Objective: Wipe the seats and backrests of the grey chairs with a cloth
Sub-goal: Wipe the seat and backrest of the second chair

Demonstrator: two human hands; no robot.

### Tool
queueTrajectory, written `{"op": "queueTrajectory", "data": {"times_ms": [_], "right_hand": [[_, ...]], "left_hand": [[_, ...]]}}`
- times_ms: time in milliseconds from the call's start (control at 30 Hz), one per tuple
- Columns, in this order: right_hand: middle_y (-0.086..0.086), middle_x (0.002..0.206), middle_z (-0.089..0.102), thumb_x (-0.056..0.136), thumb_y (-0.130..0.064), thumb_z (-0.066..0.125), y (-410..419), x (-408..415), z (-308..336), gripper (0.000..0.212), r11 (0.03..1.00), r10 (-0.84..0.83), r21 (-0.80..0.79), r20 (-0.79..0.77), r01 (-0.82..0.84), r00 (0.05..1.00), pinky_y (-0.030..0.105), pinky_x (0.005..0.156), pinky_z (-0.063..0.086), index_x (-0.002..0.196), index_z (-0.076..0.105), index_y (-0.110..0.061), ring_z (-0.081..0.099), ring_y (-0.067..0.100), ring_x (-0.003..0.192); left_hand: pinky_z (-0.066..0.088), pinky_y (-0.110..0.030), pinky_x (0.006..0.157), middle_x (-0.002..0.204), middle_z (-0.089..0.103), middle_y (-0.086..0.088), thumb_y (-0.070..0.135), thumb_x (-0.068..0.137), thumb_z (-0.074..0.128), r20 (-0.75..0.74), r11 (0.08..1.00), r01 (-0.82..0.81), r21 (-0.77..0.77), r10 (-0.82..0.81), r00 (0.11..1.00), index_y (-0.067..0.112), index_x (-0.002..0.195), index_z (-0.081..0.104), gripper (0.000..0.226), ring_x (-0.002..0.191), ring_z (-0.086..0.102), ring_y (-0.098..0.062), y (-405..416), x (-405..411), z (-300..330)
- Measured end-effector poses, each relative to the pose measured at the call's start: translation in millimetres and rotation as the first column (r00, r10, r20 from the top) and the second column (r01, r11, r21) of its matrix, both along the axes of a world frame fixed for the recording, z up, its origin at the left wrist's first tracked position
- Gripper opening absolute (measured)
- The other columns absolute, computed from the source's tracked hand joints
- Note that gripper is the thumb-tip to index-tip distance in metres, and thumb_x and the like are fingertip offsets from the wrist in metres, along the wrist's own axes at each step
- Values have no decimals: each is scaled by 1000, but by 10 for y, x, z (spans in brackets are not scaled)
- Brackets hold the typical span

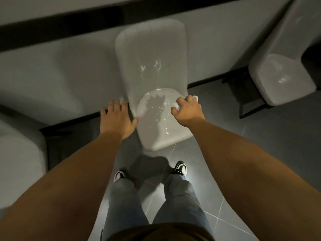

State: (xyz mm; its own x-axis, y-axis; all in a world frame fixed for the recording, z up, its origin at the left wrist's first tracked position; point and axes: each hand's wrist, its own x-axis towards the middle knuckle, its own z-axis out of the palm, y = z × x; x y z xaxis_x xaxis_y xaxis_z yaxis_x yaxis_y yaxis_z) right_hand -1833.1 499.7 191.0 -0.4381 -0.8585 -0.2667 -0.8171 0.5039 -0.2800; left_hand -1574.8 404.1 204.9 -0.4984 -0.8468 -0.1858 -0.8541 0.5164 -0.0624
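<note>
Under grey chairs [152,66], tiled floor [260,153]

Floor [278,153]: dark grey tiles w/ thin pale grout lines, glossy, reflecting light at centre. Directly on it: grey chair [161,108] at centre, seat near, backrest far; second grey chair [284,79] far right on black legs; part of a third grey seat [19,157] at left edge. Two black-and-white shoes [181,168] stand near the centre chair's front edge.
</note>
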Motion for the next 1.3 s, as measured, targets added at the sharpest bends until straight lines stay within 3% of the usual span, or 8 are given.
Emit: {"op": "queueTrajectory", "data": {"times_ms": [267,633,733,867,1000,1133,1233,1300], "right_hand": [[11,122,51,95,-47,43,-68,-155,-704,41,994,106,-23,34,-105,994,44,98,38,124,57,-21,41,32,119],[12,129,50,98,-42,47,-1000,-135,-2384,44,955,162,-246,-38,-166,986,45,107,34,136,53,-20,41,32,124],[13,144,43,99,-43,43,-1196,-71,-2976,50,960,205,-194,-11,-203,979,47,118,22,143,44,-21,31,31,139],[13,163,15,100,-55,29,-1439,-29,-3713,60,970,240,-10,-44,-241,970,56,120,-6,153,22,-28,0,31,153],[14,165,7,101,-58,23,-1574,-28,-4211,63,972,234,41,-131,-231,963,58,118,-11,155,17,-26,-6,32,153],[11,165,7,103,-54,26,-1862,-111,-4373,62,969,208,-112,-102,-219,973,50,122,-5,156,17,-24,-3,29,153],[15,150,30,100,-45,45,-2165,-201,-4381,55,933,88,-353,18,-76,996,44,120,23,144,36,-14,29,32,140],[13,135,41,97,-38,52,-2306,-214,-4379,47,884,-59,-457,105,101,993,42,107,39,133,44,-10,43,29,124]], "left_hand": [[23,-55,110,151,29,-19,80,84,20,-30,962,-272,-3,272,962,8,147,22,96,142,17,-35,21,8,-493],[19,-55,113,155,22,-18,91,75,10,-203,918,-396,32,394,896,10,151,13,112,144,13,-34,-662,-261,-2351],[20,-56,112,154,24,-18,91,75,13,-276,907,-419,44,414,867,10,151,13,112,143,14,-34,-835,-340,-2821],[20,-53,112,154,25,-18,91,75,18,-318,907,-420,-4,397,861,10,151,13,111,143,15,-34,-1120,-449,-3374],[24,-52,110,150,32,-19,88,76,29,-433,841,-540,26,496,752,7,149,21,109,140,22,-34,-1495,-549,-3799],[33,-49,105,139,46,-18,79,79,44,-534,828,-560,8,477,698,6,142,35,97,131,36,-34,-1735,-776,-4037],[46,-40,82,114,61,-12,80,70,52,-652,774,-630,55,506,565,11,123,50,88,108,56,-33,-1837,-926,-4165],[40,-32,68,96,64,-7,79,68,57,-723,758,-644,108,504,472,19,106,49,72,90,62,-33,-1857,-974,-4250]]}}
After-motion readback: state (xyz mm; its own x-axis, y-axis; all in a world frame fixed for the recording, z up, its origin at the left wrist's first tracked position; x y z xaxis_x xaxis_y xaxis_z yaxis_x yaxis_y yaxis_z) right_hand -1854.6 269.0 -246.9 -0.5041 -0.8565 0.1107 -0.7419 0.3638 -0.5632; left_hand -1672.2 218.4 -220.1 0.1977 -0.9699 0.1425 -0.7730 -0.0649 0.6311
